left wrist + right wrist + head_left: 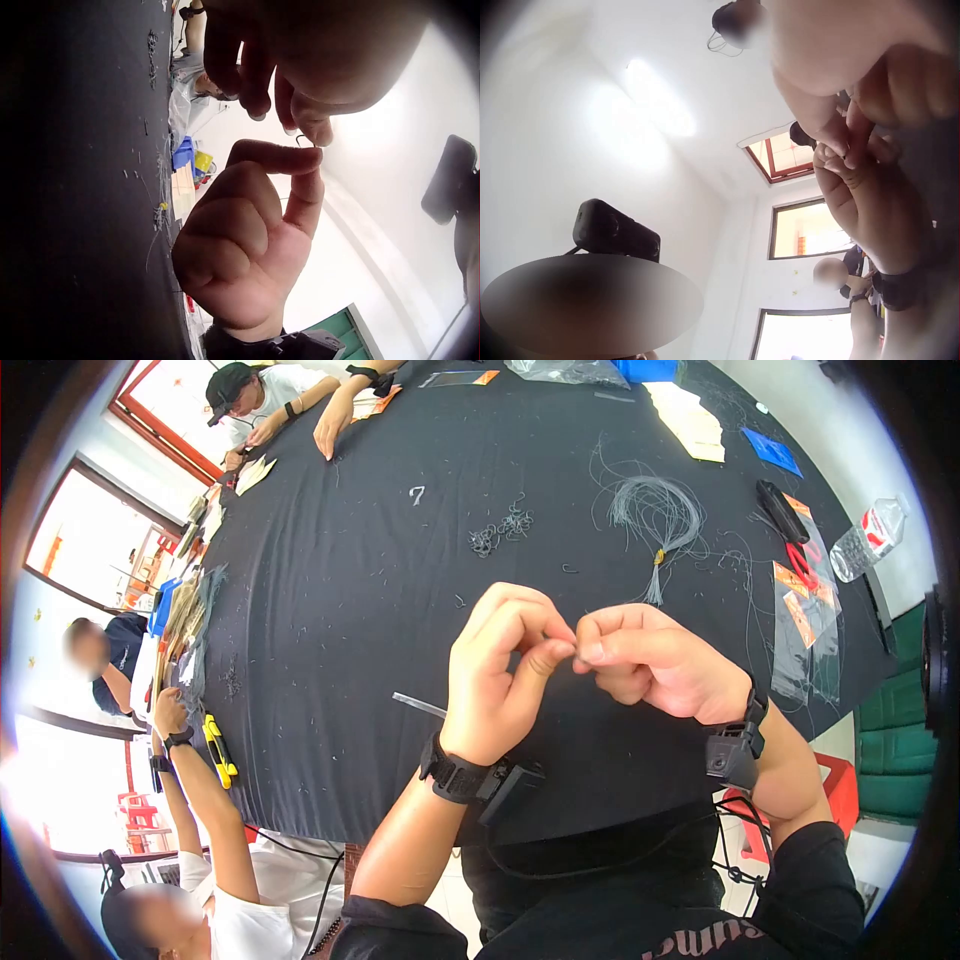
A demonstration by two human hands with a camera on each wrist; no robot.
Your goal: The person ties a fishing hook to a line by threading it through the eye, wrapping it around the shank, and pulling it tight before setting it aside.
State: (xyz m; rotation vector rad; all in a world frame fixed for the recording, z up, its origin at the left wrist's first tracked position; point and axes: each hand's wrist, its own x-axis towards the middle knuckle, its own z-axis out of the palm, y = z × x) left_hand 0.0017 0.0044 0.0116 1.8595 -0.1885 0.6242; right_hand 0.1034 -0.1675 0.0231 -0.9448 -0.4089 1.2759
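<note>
Above the near part of the black table, my left hand (505, 670) and right hand (660, 665) meet at their fingertips. Between them a small dark fishing hook (300, 140) shows its curved bend in the left wrist view. Thumb and forefinger of each hand pinch at it, and the fingertips hide most of it. A pile of hooks (500, 530) lies beyond my left hand, with a single hook (570, 569) nearer. Farther right is a bundle of clear fishing line (655, 510), tied with a yellow band.
Red-handled scissors (800, 565) and clear packets (805, 635) lie at the right, near a water bottle (868, 542). A clear strip (420, 705) lies by my left wrist. A yellow cutter (218, 750) is at the left edge, where other people work.
</note>
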